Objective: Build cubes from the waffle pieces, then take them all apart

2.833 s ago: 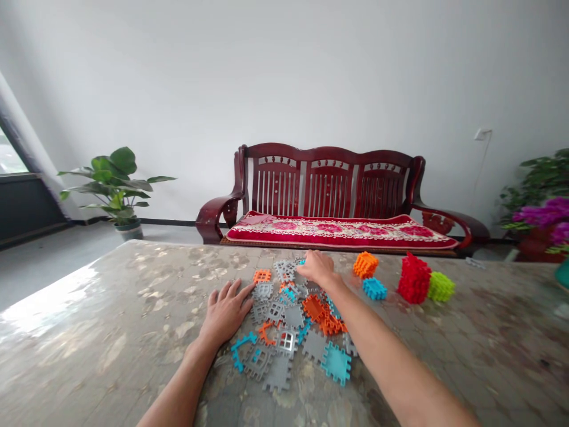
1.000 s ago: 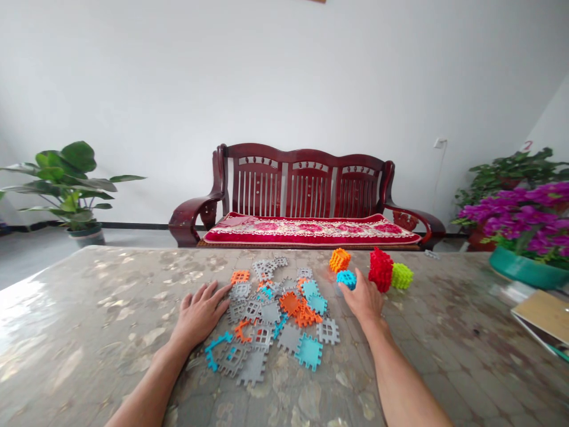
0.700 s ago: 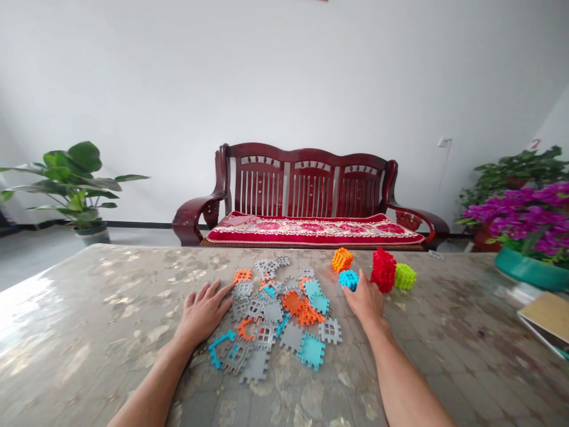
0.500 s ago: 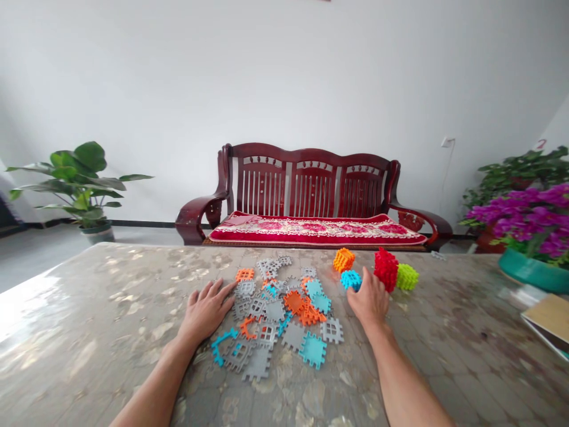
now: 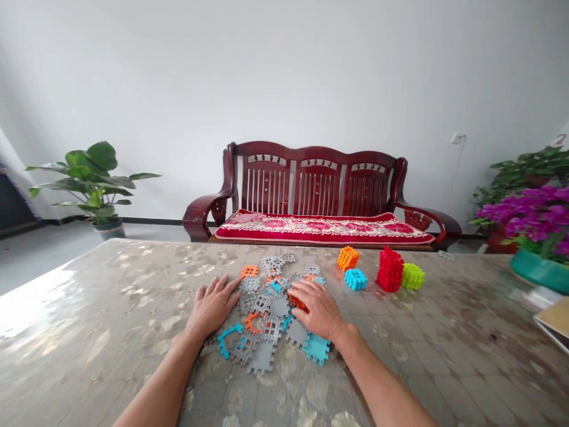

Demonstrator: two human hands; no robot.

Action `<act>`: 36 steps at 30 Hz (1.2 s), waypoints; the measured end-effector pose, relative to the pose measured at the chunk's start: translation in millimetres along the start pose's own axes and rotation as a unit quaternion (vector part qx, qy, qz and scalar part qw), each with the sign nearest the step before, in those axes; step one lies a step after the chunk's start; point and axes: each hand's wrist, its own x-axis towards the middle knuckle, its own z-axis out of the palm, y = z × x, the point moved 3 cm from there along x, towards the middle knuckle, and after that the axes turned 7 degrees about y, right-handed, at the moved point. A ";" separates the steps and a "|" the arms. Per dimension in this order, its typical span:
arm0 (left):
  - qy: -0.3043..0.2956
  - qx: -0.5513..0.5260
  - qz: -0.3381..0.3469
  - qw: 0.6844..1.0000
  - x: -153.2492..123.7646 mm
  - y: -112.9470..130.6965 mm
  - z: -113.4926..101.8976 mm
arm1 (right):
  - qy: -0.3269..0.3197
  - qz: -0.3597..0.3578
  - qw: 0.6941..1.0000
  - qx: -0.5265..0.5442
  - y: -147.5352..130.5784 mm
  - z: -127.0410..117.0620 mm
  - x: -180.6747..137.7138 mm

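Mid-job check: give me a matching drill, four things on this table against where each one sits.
Things:
1. left hand
2. right hand
3. red block tower
4. blue cube

Places:
A. standing alone, just in front of the orange cube
B. flat on the table, at the left edge of the loose tiles
C. resting on top of the loose tiles, over an orange one
D. right beside the green cube

Pairs: 1-B, 2-C, 3-D, 4-A.

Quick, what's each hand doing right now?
Left hand: open, flat, fingertips touching the tiles, holding nothing.
Right hand: open, resting on the tiles.
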 end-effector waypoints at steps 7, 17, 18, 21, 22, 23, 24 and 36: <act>0.005 -0.006 0.000 1.000 -0.1 0.6 -0.8 | 0.058 0.054 0.996 -0.048 13.3 -5.3 -3.6; 0.012 -0.003 0.002 1.000 -0.8 1.1 -1.4 | -0.010 -0.064 0.998 0.007 -37.2 7.4 -0.2; 0.015 -0.005 0.002 1.000 -0.7 0.9 -1.0 | -0.016 -0.072 0.997 0.015 -39.2 9.6 -0.8; 0.021 -0.011 0.001 1.000 -0.6 1.1 -0.9 | -0.007 -0.060 0.997 0.040 -37.5 13.0 1.9; 0.020 -0.012 0.001 1.000 -0.5 1.3 -1.1 | 0.006 -0.041 0.998 0.043 -34.7 13.2 5.2; 0.019 -0.013 0.001 1.000 -0.5 1.4 -1.4 | 0.020 -0.016 0.999 0.041 -31.3 13.3 9.7; 0.016 -0.013 0.000 1.000 -0.5 1.6 -1.7 | 0.031 0.010 0.999 0.035 -27.6 13.7 15.3; 0.014 -0.014 0.003 1.000 -1.1 1.6 -2.9 | -0.109 0.012 0.994 -0.019 -27.0 38.6 80.3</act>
